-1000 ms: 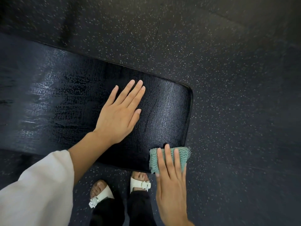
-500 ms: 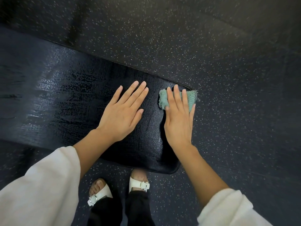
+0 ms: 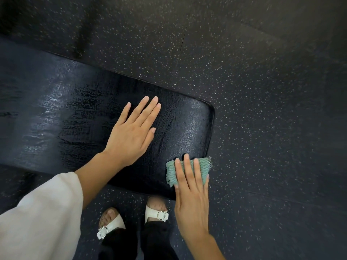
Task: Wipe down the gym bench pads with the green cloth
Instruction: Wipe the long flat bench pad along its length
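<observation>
L hand (image 3: 131,136) lies flat on the bench pad (image 3: 75,113), palm down, fingers straight and close together, prob. to brace the body while leaning over. R hand (image 3: 191,199) presses the green cloth (image 3: 204,167) onto the pad's near right corner w/ straight fingers, not gripping it, so the flat pressure spreads across the folded cloth. The cloth's edge sits right at the pad's rim, above the speckled floor (image 3: 262,109). Hands are apart, w/ bare pad between them. R wrist is roughly straight, forearm coming up from bottom of view.

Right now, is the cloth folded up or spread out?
Folded: the cloth is a compact wad, barely wider than the right hand, whose straight fingers press it onto the bench pad corner.
</observation>
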`<state>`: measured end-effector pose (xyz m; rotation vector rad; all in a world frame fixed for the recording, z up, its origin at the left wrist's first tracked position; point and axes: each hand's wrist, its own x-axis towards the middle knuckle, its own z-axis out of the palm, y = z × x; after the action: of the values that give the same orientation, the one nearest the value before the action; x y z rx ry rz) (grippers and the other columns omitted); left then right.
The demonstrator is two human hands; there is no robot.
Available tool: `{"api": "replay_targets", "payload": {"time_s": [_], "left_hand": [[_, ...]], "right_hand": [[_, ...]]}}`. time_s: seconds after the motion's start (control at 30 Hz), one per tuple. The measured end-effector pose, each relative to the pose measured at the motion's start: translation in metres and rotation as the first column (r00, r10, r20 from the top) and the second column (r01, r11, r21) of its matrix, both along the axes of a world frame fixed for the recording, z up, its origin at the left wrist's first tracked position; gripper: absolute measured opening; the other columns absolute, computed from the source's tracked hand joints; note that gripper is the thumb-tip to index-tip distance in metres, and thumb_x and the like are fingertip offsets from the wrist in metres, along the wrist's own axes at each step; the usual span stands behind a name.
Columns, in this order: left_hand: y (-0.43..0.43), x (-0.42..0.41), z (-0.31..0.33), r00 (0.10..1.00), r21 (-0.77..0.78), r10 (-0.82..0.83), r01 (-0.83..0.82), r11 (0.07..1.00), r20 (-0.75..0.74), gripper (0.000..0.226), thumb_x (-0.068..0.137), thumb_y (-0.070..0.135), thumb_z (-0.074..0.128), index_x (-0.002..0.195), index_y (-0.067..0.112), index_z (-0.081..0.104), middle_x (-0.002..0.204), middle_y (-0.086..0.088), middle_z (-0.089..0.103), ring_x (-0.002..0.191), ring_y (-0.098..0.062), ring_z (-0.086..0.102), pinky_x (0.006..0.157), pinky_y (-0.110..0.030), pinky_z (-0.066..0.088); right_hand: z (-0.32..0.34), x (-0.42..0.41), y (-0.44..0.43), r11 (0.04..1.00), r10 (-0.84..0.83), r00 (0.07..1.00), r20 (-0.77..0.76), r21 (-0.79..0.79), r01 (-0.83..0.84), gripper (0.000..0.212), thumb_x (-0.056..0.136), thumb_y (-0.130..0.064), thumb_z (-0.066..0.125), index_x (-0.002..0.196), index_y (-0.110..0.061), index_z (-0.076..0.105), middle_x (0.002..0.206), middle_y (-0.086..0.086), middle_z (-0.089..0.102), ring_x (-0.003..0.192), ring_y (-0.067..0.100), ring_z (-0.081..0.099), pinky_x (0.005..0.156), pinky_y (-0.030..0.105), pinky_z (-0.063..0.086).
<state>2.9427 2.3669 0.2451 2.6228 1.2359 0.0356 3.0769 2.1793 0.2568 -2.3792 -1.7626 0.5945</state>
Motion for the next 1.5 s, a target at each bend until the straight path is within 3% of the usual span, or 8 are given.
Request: {"api": "replay_targets", "payload": {"time_s": [0.13,0.27,0.37,0.57,0.8,0.97,1.2,1.5], "left_hand": [[-0.005,0.006,0.000,1.000,-0.016,0.008,-0.008,1.000,-0.009,0.058,0.101,0.032,0.019,0.155,0.011,0.019,0.164,-0.001,0.012,0.151,-0.020,0.006,0.121,-0.049,0.011],[-0.009,0.015,0.001,1.000,-0.028,0.008,-0.008,1.000,-0.005,0.058,0.101,0.032,0.019,0.155,0.012,0.018,0.164,-0.001,0.011,0.151,-0.020,0.005,0.121,-0.048,0.006],[-0.011,0.019,0.002,1.000,-0.040,0.022,-0.022,0.999,-0.002,0.059,0.100,0.032,0.020,0.155,0.012,0.017,0.164,0.000,0.010,0.151,-0.020,0.003,0.121,-0.046,0.003],[-0.008,0.031,0.003,0.998,-0.042,-0.059,0.059,0.997,0.007,0.059,0.099,0.029,0.023,0.154,0.009,0.020,0.163,-0.002,0.013,0.151,-0.019,0.007,0.121,-0.047,0.007],[0.001,0.058,0.005,0.980,-0.050,-0.200,0.201,0.978,0.008,0.058,0.100,0.030,0.023,0.154,0.010,0.021,0.163,-0.002,0.013,0.151,-0.018,0.007,0.122,-0.045,0.008],[0.009,0.069,0.005,0.964,-0.044,-0.266,0.266,0.963,-0.003,0.058,0.099,0.029,0.024,0.154,0.011,0.020,0.163,-0.002,0.013,0.151,-0.017,0.007,0.121,-0.047,0.010],[0.015,0.068,0.005,0.950,-0.041,-0.313,0.312,0.949,-0.004,0.058,0.100,0.030,0.025,0.154,0.010,0.019,0.163,-0.003,0.013,0.151,-0.018,0.007,0.121,-0.047,0.011],[0.015,0.069,0.004,0.950,-0.030,-0.312,0.311,0.950,-0.030,0.059,0.100,0.030,0.022,0.155,0.010,0.018,0.164,-0.003,0.011,0.151,-0.018,0.008,0.121,-0.047,0.012]], "right_hand": [[-0.002,0.022,0.034,0.999,-0.027,0.999,-0.031,0.020,0.028,0.061,0.094,-0.021,0.026,0.154,-0.030,0.016,0.162,-0.009,0.010,0.150,0.014,0.000,0.116,0.055,0.024],[0.001,0.039,0.064,0.999,-0.030,0.994,-0.103,0.040,0.035,0.054,0.101,-0.027,0.026,0.154,-0.030,0.016,0.162,-0.011,0.003,0.149,0.011,-0.009,0.119,0.054,0.002],[0.009,0.034,0.061,0.993,-0.081,0.978,-0.193,0.071,0.096,0.058,0.099,-0.035,0.032,0.154,-0.027,0.016,0.163,-0.009,-0.004,0.149,0.012,-0.013,0.119,0.051,-0.002],[-0.003,0.017,0.086,0.946,-0.315,0.946,-0.080,0.048,0.319,0.065,0.100,-0.050,0.019,0.155,-0.017,0.009,0.163,0.005,-0.004,0.149,0.024,-0.009,0.119,0.054,0.008],[-0.007,0.023,0.058,0.952,-0.283,0.947,-0.152,0.079,0.297,0.057,0.102,-0.042,0.020,0.155,-0.025,0.010,0.163,-0.002,-0.004,0.150,0.022,-0.007,0.113,0.045,0.035],[0.001,0.001,0.027,0.927,-0.356,0.909,-0.219,0.042,0.373,0.056,0.101,-0.049,0.005,0.154,-0.031,0.003,0.162,-0.009,-0.013,0.150,0.019,-0.009,0.112,0.027,0.011],[0.000,0.023,0.062,0.911,-0.381,0.868,-0.319,0.032,0.412,0.059,0.097,-0.045,0.013,0.154,-0.032,0.001,0.160,-0.010,-0.018,0.150,0.019,0.001,0.105,0.039,0.044],[-0.013,0.083,0.148,0.904,-0.336,0.824,-0.456,0.088,0.417,0.052,0.104,-0.033,0.026,0.154,-0.027,0.012,0.162,-0.004,0.008,0.146,0.019,0.022,0.110,0.046,0.036]]}}
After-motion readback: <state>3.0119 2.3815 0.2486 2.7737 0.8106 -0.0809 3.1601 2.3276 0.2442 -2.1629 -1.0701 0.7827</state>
